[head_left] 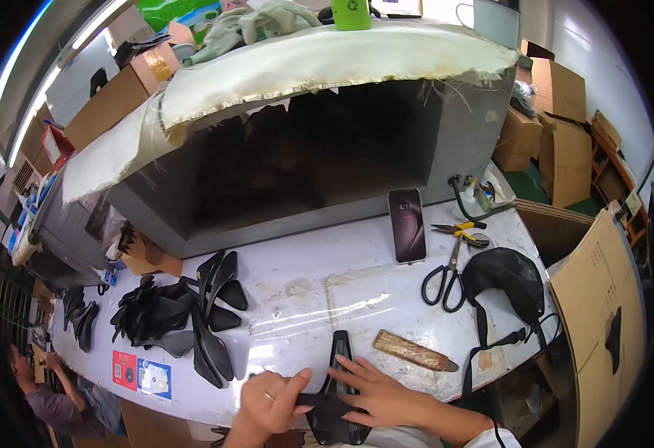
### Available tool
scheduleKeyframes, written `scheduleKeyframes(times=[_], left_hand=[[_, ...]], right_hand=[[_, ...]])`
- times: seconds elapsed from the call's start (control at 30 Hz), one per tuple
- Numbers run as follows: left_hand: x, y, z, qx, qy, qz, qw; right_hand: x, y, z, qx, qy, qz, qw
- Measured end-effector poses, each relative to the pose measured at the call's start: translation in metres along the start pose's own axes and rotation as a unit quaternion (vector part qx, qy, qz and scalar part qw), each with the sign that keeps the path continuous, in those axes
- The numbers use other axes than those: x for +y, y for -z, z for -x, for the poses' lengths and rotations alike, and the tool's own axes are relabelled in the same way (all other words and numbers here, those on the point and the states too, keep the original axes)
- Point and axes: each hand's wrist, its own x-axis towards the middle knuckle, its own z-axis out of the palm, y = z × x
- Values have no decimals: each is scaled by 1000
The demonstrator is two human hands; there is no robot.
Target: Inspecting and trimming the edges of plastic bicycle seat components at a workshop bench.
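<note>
A glossy black shoe part lies at the table's near edge, its narrow tip pointing away from me. My left hand, with a ring on one finger, is closed at its left side, thumb and curled fingers on a black edge. My right hand rests over its right side, fingers spread and stretched out, touching the surface. Both hands hide parts of it. Just beyond my right hand lies a worn wooden-handled tool, blade end to the right.
Several black shoe parts lie piled at left, near red and blue cards. At right are a phone, scissors, pliers and a black strapped pouch. A cloth-topped grey box stands behind. A person sits at far left.
</note>
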Motion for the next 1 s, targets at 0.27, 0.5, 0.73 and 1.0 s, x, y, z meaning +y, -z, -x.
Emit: scheduleKeyframes(times=[0.27,0.5,0.73,1.0], left_hand=[[86,-18,-39,25,167,113,979],[83,-5,-52,6,206,190,960],[74,-11,-52,-23,249,161,955],[48,-33,-16,-47,135,-26,989]], right_hand=[[-56,25,-14,295,-10,-239,925],[-65,57,-25,314,-42,-139,938],[-77,57,-16,278,-50,-118,952],[-74,51,-14,275,-66,-123,951]])
